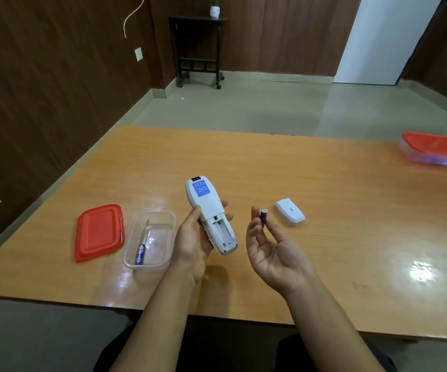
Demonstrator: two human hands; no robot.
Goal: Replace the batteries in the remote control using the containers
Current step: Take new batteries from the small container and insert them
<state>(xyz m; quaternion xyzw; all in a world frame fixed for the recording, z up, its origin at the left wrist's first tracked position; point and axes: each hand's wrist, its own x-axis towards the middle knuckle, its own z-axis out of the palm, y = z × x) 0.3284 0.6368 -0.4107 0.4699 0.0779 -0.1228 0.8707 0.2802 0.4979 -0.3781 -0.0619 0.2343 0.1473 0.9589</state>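
My left hand (194, 241) grips a white remote control (208, 210) face down, its battery compartment (219, 229) open and showing no battery. My right hand (273, 245), palm up, pinches a purple battery (263, 217) between thumb and fingertips just right of the remote. The remote's white battery cover (289, 212) lies on the table beyond my right hand. Left of my left hand stands an open clear container (151, 240) with one blue battery (140, 254) in it, and its red lid (99, 231) rests beside it.
A second clear container with a red lid on (434, 149) stands at the table's far right edge. The orange wooden table (324, 183) ends close to me. A dark side table with a small pot (199, 47) stands by the far wall.
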